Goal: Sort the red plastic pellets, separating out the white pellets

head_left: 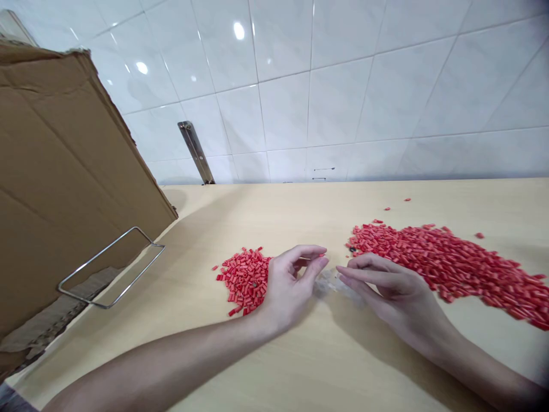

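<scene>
My left hand (291, 283) is closed in a pinch, with a bit of a small red plastic piece (322, 255) showing between thumb and forefinger. Facing it, my right hand (388, 286) also pinches with thumb and fingertips; what it holds is too small to make out. The fingertips of the two hands are close but apart. Below them lies a small heap of clear, whitish pieces (329, 284), partly hidden. A smaller pile of short red tube-like pieces (244, 277) sits beside my left hand. Past my right hand spreads a larger pile of red pieces (454, 260).
A large cardboard box (72, 160) stands at the left, with a bent wire frame (128, 292) before it. Stray red pieces (387, 209) lie behind the large pile on the wooden table (274, 212). A metal bracket (196, 153) leans at the tiled wall (334, 103).
</scene>
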Tool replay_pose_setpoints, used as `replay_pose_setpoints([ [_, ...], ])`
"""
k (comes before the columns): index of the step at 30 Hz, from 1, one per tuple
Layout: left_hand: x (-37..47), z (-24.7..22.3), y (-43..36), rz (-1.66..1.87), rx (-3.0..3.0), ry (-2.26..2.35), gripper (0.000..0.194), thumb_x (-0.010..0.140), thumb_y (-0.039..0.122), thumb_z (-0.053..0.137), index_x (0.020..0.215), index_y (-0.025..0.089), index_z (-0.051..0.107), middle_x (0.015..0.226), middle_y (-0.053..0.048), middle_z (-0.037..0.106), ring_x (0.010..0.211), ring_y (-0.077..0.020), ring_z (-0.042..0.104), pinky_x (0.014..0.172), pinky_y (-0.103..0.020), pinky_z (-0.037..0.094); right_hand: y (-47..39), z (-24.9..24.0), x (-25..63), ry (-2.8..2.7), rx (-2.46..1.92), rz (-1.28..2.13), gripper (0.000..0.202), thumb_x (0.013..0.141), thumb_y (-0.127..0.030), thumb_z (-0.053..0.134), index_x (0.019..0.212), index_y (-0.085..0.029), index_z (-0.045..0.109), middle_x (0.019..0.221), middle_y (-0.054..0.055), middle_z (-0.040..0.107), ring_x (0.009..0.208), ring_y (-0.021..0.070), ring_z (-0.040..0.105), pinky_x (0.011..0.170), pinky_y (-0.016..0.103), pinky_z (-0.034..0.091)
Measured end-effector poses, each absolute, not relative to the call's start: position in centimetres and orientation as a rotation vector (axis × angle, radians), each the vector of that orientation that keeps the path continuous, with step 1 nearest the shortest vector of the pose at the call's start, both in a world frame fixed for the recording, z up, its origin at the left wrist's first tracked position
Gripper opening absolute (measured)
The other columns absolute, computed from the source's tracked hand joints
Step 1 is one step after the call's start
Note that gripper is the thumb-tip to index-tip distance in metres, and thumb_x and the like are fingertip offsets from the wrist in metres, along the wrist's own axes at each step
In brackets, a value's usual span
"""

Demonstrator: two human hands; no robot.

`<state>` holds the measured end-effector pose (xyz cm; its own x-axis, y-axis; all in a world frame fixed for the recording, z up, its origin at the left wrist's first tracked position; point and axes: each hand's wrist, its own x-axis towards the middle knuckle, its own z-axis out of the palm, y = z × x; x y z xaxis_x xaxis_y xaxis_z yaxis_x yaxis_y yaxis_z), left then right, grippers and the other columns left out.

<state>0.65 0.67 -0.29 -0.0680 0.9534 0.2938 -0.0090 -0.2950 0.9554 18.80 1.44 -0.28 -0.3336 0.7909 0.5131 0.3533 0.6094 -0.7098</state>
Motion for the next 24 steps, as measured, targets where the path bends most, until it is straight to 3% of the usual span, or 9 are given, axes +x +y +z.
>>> replay_pose_setpoints([
  [7, 0.69, -0.33, 0.80, 1.466, 1.365, 1.104, 0.012, 0.080, 0.025, 0.071, 0.090, 0.018, 0.072, 0.089, -0.006, 0.072, 0.082, -0.0157, 0.065, 0.075, -0.029, 0.051, 1.07, -0.16, 18.56, -1.973, -0.942, 0.591, 0.017, 0.088, -0.025, 0.063, 0.096, -0.028, 0.078, 0.064, 0.000, 0.056, 0.053, 0.0119, 0.049, 0.045, 0.025, 0.038],
  [10, 0.75, -0.25, 0.78, 1.467, 1.331, 1.062, 0.010, 0.078, 0.022, 0.073, 0.087, 0.017, 0.072, 0.087, -0.006, 0.072, 0.081, -0.0153, 0.065, 0.075, -0.028, 0.052, 1.18, -0.33, 18.58, -1.892, -0.968, 0.665, 0.016, 0.085, -0.025, 0.068, 0.098, -0.027, 0.077, 0.068, 0.000, 0.063, 0.057, 0.0131, 0.055, 0.050, 0.026, 0.044],
  [17, 0.75, -0.25, 0.57, 1.420, 1.284, 1.032, 0.009, 0.074, 0.018, 0.076, 0.083, 0.017, 0.073, 0.085, -0.005, 0.073, 0.078, -0.0143, 0.066, 0.074, -0.026, 0.051, 1.77, -0.85, 18.61, -1.720, -0.870, 0.892, 0.004, 0.074, -0.025, 0.080, 0.076, -0.029, 0.078, 0.084, 0.002, 0.074, 0.080, 0.0177, 0.069, 0.069, 0.026, 0.056],
  [24, 0.55, -0.18, 0.68, 1.428, 1.411, 1.070, 0.006, 0.076, 0.019, 0.075, 0.083, 0.018, 0.075, 0.089, -0.006, 0.070, 0.084, -0.0162, 0.064, 0.076, -0.028, 0.049, 1.70, -0.53, 18.67, -1.677, -0.893, 0.852, 0.008, 0.073, -0.026, 0.080, 0.080, -0.031, 0.080, 0.081, 0.003, 0.073, 0.073, 0.0170, 0.067, 0.059, 0.024, 0.056],
])
